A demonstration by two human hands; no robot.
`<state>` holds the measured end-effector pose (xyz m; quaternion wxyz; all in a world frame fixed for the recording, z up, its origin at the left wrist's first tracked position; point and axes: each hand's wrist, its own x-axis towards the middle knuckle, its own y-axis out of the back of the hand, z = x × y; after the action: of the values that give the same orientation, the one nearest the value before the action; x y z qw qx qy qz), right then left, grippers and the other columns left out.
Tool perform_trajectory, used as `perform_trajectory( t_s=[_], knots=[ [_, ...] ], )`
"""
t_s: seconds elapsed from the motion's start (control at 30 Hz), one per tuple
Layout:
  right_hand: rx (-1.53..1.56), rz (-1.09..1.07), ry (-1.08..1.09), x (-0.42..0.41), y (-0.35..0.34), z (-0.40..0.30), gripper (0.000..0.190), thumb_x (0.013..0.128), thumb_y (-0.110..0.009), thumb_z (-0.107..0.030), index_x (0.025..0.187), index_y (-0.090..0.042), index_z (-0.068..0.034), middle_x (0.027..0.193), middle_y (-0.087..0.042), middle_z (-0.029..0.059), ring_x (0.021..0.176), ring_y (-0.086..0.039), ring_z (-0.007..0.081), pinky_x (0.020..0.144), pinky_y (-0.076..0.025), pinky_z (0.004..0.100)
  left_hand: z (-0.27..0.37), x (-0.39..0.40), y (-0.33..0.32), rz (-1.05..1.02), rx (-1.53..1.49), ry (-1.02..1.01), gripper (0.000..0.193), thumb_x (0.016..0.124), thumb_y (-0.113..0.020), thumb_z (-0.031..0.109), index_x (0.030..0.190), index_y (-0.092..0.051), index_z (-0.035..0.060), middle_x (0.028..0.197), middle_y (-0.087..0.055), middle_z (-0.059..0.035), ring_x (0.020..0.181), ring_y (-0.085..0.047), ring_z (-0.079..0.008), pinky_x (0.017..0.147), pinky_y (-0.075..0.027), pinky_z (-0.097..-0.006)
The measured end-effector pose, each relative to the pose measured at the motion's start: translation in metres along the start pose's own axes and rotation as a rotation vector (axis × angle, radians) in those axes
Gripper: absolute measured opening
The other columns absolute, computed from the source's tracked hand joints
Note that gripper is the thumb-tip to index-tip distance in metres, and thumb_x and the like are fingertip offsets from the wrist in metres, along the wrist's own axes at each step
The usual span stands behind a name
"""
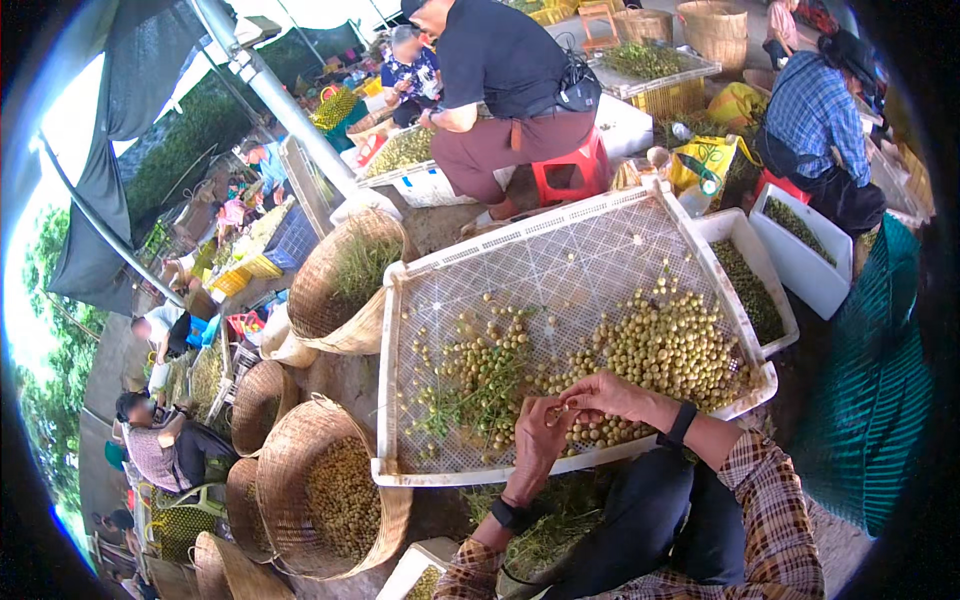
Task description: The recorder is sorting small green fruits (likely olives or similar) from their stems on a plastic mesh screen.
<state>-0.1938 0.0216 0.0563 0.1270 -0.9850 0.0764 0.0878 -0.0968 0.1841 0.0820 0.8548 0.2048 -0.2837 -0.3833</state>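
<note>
Over the near edge of a white mesh tray [480,277], my left hand [538,439] and my right hand [611,397] meet at the fingertips. They pinch a small item, mostly hidden by the fingers; I cannot tell what it is. Loose round yellow-green fruits [667,345] are heaped on the tray's right side, just beyond my right hand. To the left of my left hand lies a pile of fruits still on green stems [472,382]. A few single fruits are scattered over the mesh. Dark bands circle both my wrists.
At the left stand a woven basket of fruits [341,495] and a woven basket with green stems [367,262]. White boxes of greenish fruits [742,292] adjoin the tray's right side. Beyond the tray, a person [510,82] sits on a red stool [574,169]. A metal pole [285,97] slants behind.
</note>
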Motion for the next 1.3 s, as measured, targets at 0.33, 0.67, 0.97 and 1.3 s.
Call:
perform_trajectory(
  t_s=[0.33,0.67,0.97,1.3],
  knots=[
    [-0.058,0.261,-0.021,-0.024,0.021,-0.005,0.021,0.093,-0.053,-0.011,0.107,-0.062,0.002,0.072,-0.06,0.0027,0.059,-0.054,0.0066,0.049,-0.043,0.0214,-0.031,-0.042,-0.046,-0.15,0.391,0.03,0.055,0.096,-0.049,0.038,0.132,-0.039,-0.0013,0.136,-0.034,-0.0338,0.128,-0.03,-0.0511,0.106,-0.026,-0.0575],
    [-0.083,0.245,-0.008,-0.031,0.024,-0.022,0.022,0.095,-0.056,-0.013,0.106,-0.061,0.005,0.075,-0.059,0.0023,0.061,-0.055,0.0066,0.048,-0.042,0.0194,-0.015,-0.03,-0.017,-0.046,0.184,-0.104,0.027,0.075,-0.059,-0.008,0.101,-0.063,-0.0018,0.102,-0.061,-0.0206,0.087,-0.063,-0.0333,0.071,-0.054,-0.0375],
    [-0.291,0.192,-0.019,-0.02,0.014,-0.018,0.019,0.094,-0.054,-0.009,0.105,-0.064,0.003,0.076,-0.064,0.0031,0.059,-0.057,0.006,0.049,-0.046,0.02,-0.071,-0.026,0.024,-0.206,0.587,0.136,0.008,0.08,-0.062,0.008,0.087,-0.062,0.0042,0.091,-0.061,-0.0153,0.078,-0.062,-0.0345,0.063,-0.051,-0.0417],
    [-0.387,0.192,-0.015,-0.012,0.01,-0.01,0.018,0.093,-0.055,-0.007,0.103,-0.064,0.004,0.076,-0.063,0.0027,0.059,-0.057,0.0069,0.048,-0.047,0.0218,-0.061,-0.009,0.004,-0.103,0.436,-0.001,0.009,0.084,-0.054,0.006,0.086,-0.057,-0.0016,0.089,-0.057,-0.0227,0.077,-0.059,-0.0406,0.064,-0.047,-0.0481]
  ],
)
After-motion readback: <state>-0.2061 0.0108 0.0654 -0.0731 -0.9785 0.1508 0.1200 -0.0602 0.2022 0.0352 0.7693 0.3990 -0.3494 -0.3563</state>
